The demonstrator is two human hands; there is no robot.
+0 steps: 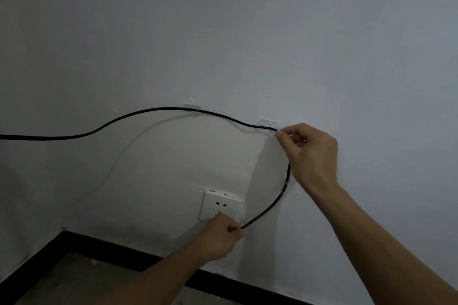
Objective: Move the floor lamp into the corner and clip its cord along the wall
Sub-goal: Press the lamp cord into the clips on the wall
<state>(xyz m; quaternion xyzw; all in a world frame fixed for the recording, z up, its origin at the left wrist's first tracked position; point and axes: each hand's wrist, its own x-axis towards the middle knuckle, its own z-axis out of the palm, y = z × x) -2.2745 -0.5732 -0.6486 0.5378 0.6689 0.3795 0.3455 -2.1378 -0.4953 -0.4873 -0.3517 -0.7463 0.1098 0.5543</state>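
From the head view, the thin black rubber lamp cord (138, 113) sweeps in from the left edge, arches along the pale grey wall (247, 32) through a clear plastic clip (192, 108), and reaches a second clear clip (269, 123). The right hand (308, 153) is pinched shut on the cord right at that second clip, nearest to it. From there the cord hangs down through a third small clip (284, 187) to the left hand (219, 238), fisted around its lower end, touching the white wall socket (221, 205). No lamp in sight.
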